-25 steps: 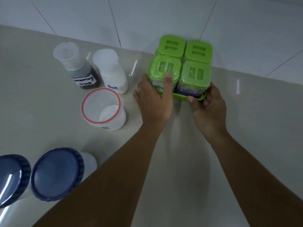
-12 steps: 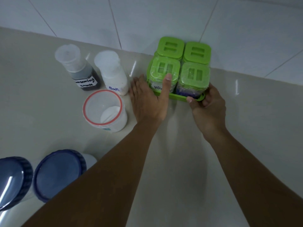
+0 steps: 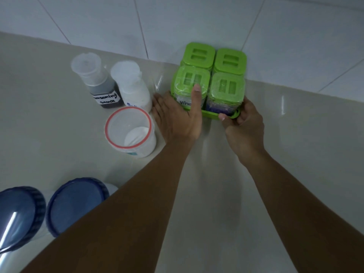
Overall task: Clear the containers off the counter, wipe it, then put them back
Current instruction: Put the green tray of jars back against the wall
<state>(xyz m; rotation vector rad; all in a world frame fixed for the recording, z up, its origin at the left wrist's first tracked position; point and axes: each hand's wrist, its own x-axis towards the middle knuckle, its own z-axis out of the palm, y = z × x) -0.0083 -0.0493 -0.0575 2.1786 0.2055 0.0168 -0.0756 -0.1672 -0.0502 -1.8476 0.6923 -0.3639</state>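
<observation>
The left hand (image 3: 177,119) lies mostly flat and spread against the near left side of the green tray (image 3: 211,114), its thumb reaching up the front of the near left jar (image 3: 192,85) to touch the edge of that jar's lid; the other fingers stretch out along the tray's left side, loose rather than clenched. The right hand (image 3: 243,123) is curled round the tray's near right corner, thumb pressed on the front rim and fingers wrapped behind the right edge, so it grasps the tray itself.

The tray sits on the pale counter (image 3: 216,174), pushed back against the white tiled wall (image 3: 197,22), and carries four square jars with bright green lids set two by two. The two near jars are wrapped in clear film, and the left one bears a label of which only the first letters show past the thumb. The far left jar (image 3: 198,55) and far right jar (image 3: 230,60) touch their neighbours.

Left of the tray stand a dark sauce bottle (image 3: 98,85) with a handwritten label and a white salt bottle (image 3: 132,85), just beside each other. In front of them is an open tub (image 3: 130,131) with a red rim, close to the left hand. Two blue-lidded jars (image 3: 74,203) stand at the lower left edge
</observation>
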